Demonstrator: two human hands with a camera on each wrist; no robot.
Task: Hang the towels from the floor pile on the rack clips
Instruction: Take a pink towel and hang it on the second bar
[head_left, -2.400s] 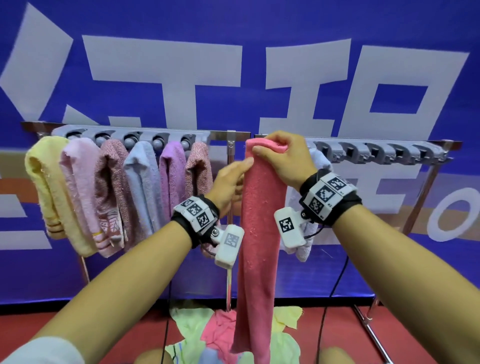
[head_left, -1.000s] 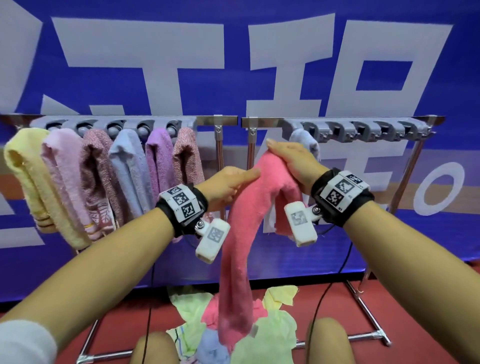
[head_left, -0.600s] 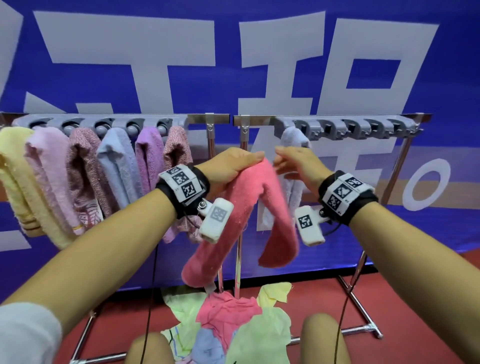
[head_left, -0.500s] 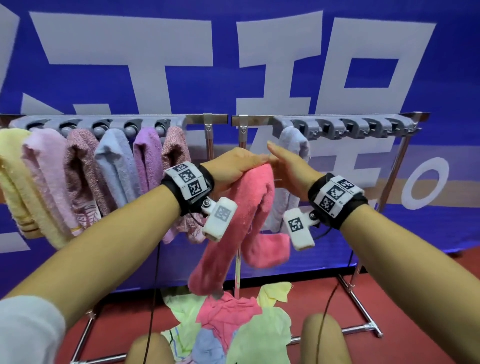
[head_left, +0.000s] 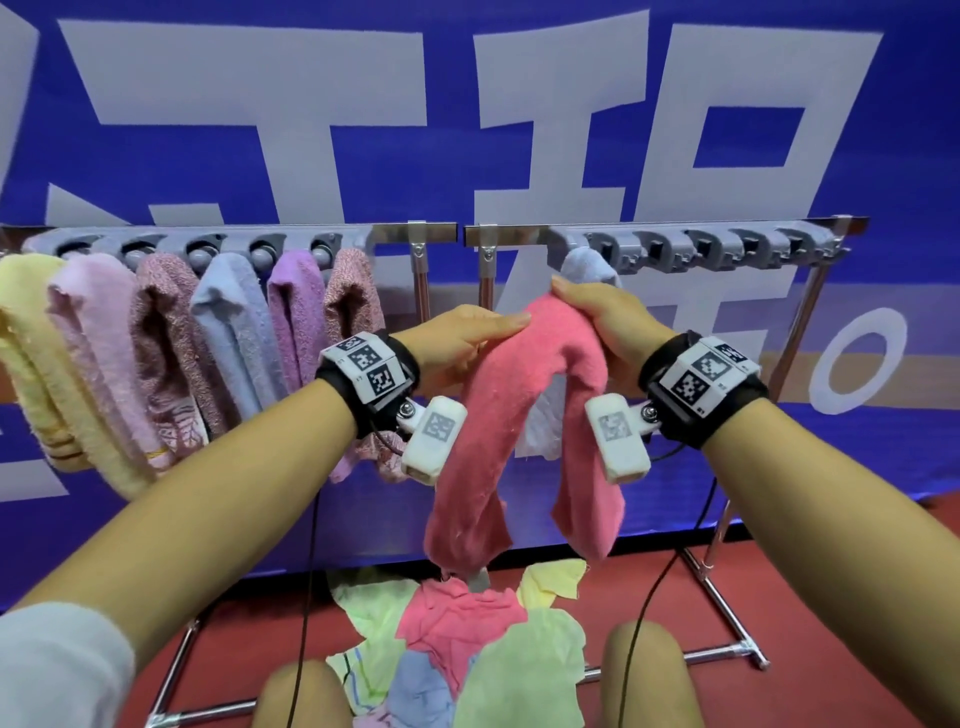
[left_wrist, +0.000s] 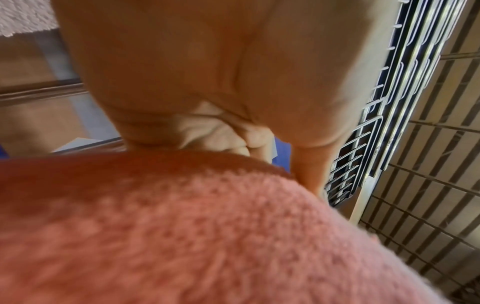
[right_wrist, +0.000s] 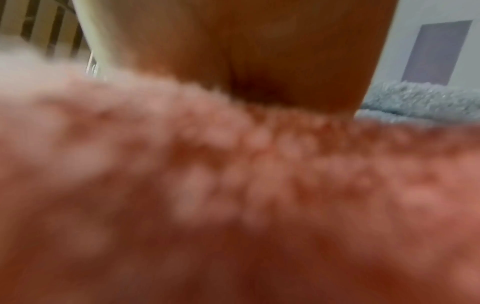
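A coral-pink towel (head_left: 519, 395) is folded into an upside-down U, and both ends hang down in front of the rack. My left hand (head_left: 483, 338) grips the left side of the fold, thumb on top. My right hand (head_left: 587, 312) grips the right side, just below the rack's right row of grey clips (head_left: 701, 249). In the left wrist view my fingers (left_wrist: 215, 131) curl against the pink towel (left_wrist: 182, 226). The right wrist view is blurred: the pink towel (right_wrist: 233, 185) fills it under my hand (right_wrist: 259, 51). The floor pile (head_left: 467, 629) lies below.
Several towels (head_left: 228, 338) hang from the left row of clips. A pale blue towel (head_left: 587, 265) hangs from the first clip of the right row, behind my right hand; the clips beside it hold nothing. Chrome rack legs (head_left: 727, 613) stand on the red floor. My knees frame the pile.
The pink towel, held up long at clip height at first, was lowered and doubled over. Both hands now grip the fold and the two ends hang about level.
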